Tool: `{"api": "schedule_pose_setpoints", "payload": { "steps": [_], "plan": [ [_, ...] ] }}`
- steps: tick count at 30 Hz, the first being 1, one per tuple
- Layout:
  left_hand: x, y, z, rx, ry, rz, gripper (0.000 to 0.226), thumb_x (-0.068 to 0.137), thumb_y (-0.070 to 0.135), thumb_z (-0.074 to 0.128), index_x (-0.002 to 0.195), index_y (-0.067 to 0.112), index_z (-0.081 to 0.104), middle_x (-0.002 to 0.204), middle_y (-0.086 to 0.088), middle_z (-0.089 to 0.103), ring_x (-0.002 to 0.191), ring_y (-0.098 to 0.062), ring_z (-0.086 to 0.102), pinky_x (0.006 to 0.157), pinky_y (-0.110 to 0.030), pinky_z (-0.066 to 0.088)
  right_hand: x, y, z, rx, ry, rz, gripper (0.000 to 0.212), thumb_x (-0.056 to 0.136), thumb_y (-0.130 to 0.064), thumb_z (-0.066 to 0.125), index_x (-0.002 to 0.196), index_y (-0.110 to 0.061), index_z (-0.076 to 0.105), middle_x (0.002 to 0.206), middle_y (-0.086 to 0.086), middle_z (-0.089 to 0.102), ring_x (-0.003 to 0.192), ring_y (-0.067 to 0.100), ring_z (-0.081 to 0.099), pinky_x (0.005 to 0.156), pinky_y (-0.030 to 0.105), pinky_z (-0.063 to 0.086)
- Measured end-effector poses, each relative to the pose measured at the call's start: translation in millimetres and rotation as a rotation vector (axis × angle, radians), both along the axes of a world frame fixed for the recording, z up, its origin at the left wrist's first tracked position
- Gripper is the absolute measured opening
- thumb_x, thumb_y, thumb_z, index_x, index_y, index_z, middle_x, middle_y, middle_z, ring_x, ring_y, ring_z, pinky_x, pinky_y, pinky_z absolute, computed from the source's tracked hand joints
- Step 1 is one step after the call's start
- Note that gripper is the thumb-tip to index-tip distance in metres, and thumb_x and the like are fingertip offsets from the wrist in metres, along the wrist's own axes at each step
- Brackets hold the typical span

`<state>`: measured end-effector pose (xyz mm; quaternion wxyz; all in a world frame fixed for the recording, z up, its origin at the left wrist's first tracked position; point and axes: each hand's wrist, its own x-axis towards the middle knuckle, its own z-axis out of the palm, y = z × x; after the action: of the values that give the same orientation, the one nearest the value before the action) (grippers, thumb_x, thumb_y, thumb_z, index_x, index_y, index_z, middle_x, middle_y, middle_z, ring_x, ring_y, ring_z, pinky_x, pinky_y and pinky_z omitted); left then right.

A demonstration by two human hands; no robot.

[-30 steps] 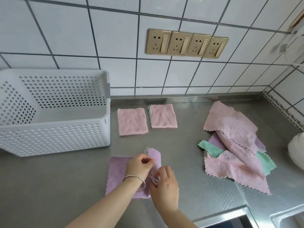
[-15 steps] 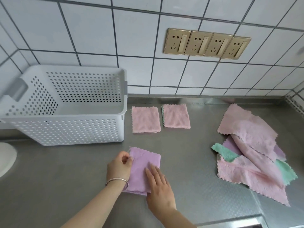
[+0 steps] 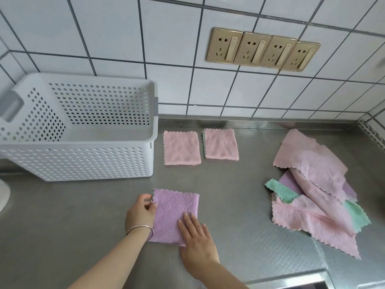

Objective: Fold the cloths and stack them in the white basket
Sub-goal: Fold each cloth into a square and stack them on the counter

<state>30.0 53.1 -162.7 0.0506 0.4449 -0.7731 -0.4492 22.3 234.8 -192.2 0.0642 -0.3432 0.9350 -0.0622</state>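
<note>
At the far left, the white basket (image 3: 79, 157) is standing on the steel table (image 3: 62, 215), pushed up against the tiled wall (image 3: 104, 34), and nothing is showing inside it. In front of the basket's right corner, you are working on the purple cloth (image 3: 177, 209), which is lying folded into a square on the table. Your left hand (image 3: 140, 212), with a silver bracelet (image 3: 140, 228) on its wrist, is pinching the cloth's left edge near the far corner between thumb and curled fingers. Your right hand (image 3: 196, 239) is lying flat, fingers straight and together, pressing down on the cloth's near right part. The two hands are sitting apart, one on each side of the purple cloth.

Just right of the basket, near the wall, two folded pink cloths are lying side by side without touching: the first pink cloth (image 3: 181, 148) just beside the basket, the second pink cloth (image 3: 220, 143) next to it, with a green edge peeking out along its left side. Above them on the wall, four gold sockets (image 3: 263, 49) are sitting in a row. Well to the right of the basket, a loose pile of unfolded cloths (image 3: 316, 190) is sprawling on the table, mostly pink, with green and purple pieces showing from underneath.
</note>
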Motion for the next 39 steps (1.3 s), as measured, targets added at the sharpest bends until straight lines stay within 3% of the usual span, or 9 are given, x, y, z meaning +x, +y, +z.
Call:
{"api": "schedule_pose_setpoints", "payload": {
  "steps": [6,8,13,19,23,28,33,37,39],
  "plan": [
    [8.9,7.3,-8.4,-0.182,-0.185,-0.033,0.046,0.065,0.040,0.078,0.101,0.015,0.063,0.109,-0.014,0.057,0.104,-0.036,0.051,0.085,-0.041,0.045,-2.5,-5.5,23.2,-0.145,-0.083,-0.140,0.054,0.064,-0.053,0.047,0.113,-0.030,0.053,0.113,-0.010,0.065,0.105,0.007,0.050,0.086,0.024,0.040],
    [13.3,12.9,-7.7,-0.272,-0.266,-0.038,0.051,0.060,0.049,0.078,0.099,0.018,0.065,0.114,-0.012,0.052,0.108,-0.035,0.045,0.086,-0.040,0.044,-6.5,-5.8,30.0,-0.255,-0.100,-0.369,0.043,0.067,-0.041,0.056,0.106,-0.025,0.051,0.098,-0.006,0.062,0.088,0.012,0.058,0.071,0.020,0.048],
    [10.7,16.5,0.0,-0.343,-0.416,-0.139,0.044,0.070,0.057,0.065,0.089,0.018,0.067,0.115,-0.005,0.052,0.106,-0.028,0.046,0.080,-0.034,0.043,-24.7,-12.0,38.3,-0.082,-0.493,-0.658,0.033,0.088,-0.043,0.045,0.110,-0.022,0.055,0.118,-0.002,0.049,0.113,0.018,0.044,0.095,0.029,0.039],
    [-9.4,30.3,30.8,0.061,-0.069,0.068,0.039,0.080,0.033,0.065,0.062,0.019,0.034,0.057,-0.001,0.042,0.062,-0.029,0.041,0.061,-0.034,0.036,-49.5,-11.2,59.8,-0.471,-0.653,-0.750,0.013,0.089,-0.027,0.050,0.087,-0.014,0.048,0.076,-0.004,0.055,0.072,0.014,0.053,0.066,0.027,0.044],
    [-54.4,32.2,63.1,0.190,0.153,0.094,0.027,0.082,0.028,0.065,0.104,0.016,0.054,0.091,0.000,0.055,0.088,-0.021,0.051,0.077,-0.027,0.034,-100.3,-16.0,84.8,-0.670,-0.589,-0.722,0.013,0.091,-0.022,0.054,0.084,-0.013,0.046,0.068,-0.005,0.048,0.060,0.006,0.044,0.053,0.015,0.034],
    [-120.0,13.4,73.9,0.134,0.243,0.031,0.059,0.087,0.015,0.057,0.139,0.026,0.032,0.137,-0.001,0.047,0.124,-0.019,0.046,0.092,-0.023,0.032,-179.1,-43.8,99.3,-0.737,-0.626,-0.694,0.011,0.092,-0.023,0.052,0.091,-0.013,0.047,0.071,-0.007,0.047,0.062,0.005,0.044,0.052,0.015,0.035],
    [-162.4,-7.7,55.6,0.038,0.219,0.014,0.060,0.090,0.005,0.048,0.140,0.036,0.034,0.139,0.004,0.047,0.116,-0.019,0.050,0.091,-0.020,0.030,-218.8,-70.7,80.2,-0.730,-0.699,-0.718,0.014,0.091,-0.026,0.054,0.094,-0.014,0.047,0.076,-0.008,0.048,0.074,0.015,0.049,0.056,0.018,0.037],
    [-185.9,-19.0,23.2,0.054,0.152,0.008,0.055,0.090,0.005,0.046,0.135,0.036,0.042,0.131,-0.001,0.057,0.078,-0.016,0.054,0.077,-0.023,0.039,-242.6,-80.9,62.9,-0.717,-0.753,-0.765,0.014,0.091,-0.027,0.054,0.096,-0.016,0.046,0.078,-0.010,0.049,0.078,0.015,0.051,0.068,0.022,0.038],
    [-189.3,-21.0,10.5,0.022,0.105,-0.010,0.055,0.090,0.008,0.047,0.136,0.038,0.039,0.136,0.000,0.052,0.091,-0.023,0.059,0.080,-0.024,0.041,-247.4,-81.8,56.2,-0.704,-0.766,-0.794,0.014,0.092,-0.027,0.053,0.096,-0.017,0.045,0.081,-0.006,0.051,0.081,0.017,0.051,0.071,0.025,0.038]
  ]
}}
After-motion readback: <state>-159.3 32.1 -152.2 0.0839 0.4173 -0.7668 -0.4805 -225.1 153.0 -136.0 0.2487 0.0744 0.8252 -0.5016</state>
